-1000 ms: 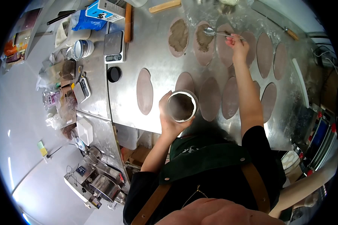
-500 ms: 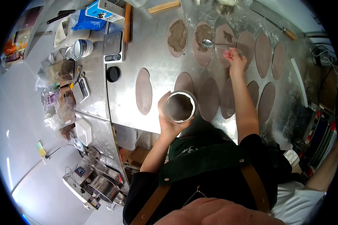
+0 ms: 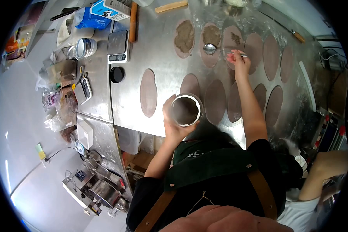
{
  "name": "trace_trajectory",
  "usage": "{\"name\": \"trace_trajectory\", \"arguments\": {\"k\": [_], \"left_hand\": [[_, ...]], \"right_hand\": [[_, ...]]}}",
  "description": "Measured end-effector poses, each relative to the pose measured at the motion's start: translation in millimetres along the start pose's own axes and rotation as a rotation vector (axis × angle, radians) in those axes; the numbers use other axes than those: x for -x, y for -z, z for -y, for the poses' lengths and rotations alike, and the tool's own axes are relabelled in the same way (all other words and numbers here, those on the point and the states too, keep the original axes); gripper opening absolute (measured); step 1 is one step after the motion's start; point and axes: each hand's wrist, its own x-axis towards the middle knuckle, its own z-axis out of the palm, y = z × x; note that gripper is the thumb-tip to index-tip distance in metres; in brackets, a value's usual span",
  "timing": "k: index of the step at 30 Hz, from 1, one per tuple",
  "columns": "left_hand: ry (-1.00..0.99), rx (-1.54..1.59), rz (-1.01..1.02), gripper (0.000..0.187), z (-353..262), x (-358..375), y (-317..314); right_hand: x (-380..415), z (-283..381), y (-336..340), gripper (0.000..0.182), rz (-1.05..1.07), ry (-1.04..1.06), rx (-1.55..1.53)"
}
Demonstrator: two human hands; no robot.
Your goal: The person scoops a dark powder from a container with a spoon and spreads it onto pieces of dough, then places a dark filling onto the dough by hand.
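Note:
My left hand (image 3: 173, 127) is wrapped round a round tub (image 3: 200, 110) with a pale inner rim and dark brown contents, held near the table's front edge. My right hand (image 3: 239, 61) grips a metal spoon (image 3: 209, 48) by its handle. The spoon's bowl is over the lower part of a flat oval dough piece (image 3: 208, 61), below a patch of brown crumbly filling (image 3: 212, 34). To its left, another oval (image 3: 184, 38) is largely covered with the same filling. The oval on the right (image 3: 230, 32) carries a small patch.
Several bare ovals (image 3: 215, 101) lie in two rows on the metal table (image 3: 131, 102). At left are a digital scale (image 3: 118, 42), a black round lid (image 3: 116, 74) and a rolling pin (image 3: 133, 22). A long knife (image 3: 284, 25) lies at back right. Another person's arm (image 3: 323, 170) shows at right.
The spoon's bowl has shifted slightly left and toward me, its handle now more level. My left hand and tub have stayed put. The other person's arm at right has moved further into view.

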Motion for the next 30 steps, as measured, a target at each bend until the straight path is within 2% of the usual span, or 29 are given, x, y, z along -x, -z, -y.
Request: {"name": "trace_trajectory", "arguments": {"k": [5, 8, 17, 23, 30], "left_hand": [[0.012, 0.018, 0.009, 0.101, 5.7, 1.9, -0.7], [0.016, 0.019, 0.019, 0.101, 7.3, 2.9, -1.3], [0.011, 0.024, 0.014, 0.102, 3.8, 2.2, -0.4], [0.040, 0.095, -0.025, 0.102, 7.2, 7.6, -2.2], [0.040, 0.115, -0.036, 0.102, 9.3, 10.6, -3.2]], "right_hand": [[11.0, -1.4, 14.1, 0.020, 0.034, 0.068, -0.108], [12.1, -3.8, 22.8, 0.021, 0.063, 0.038, 0.006], [-11.1, 7.2, 17.5, 0.022, 0.013, 0.107, -0.030], [-25.2, 1.6, 14.2, 0.022, -0.106, 0.066, -0.139], [2.3, -10.3, 15.7, 0.019, -0.046, -0.044, -0.159]]}}
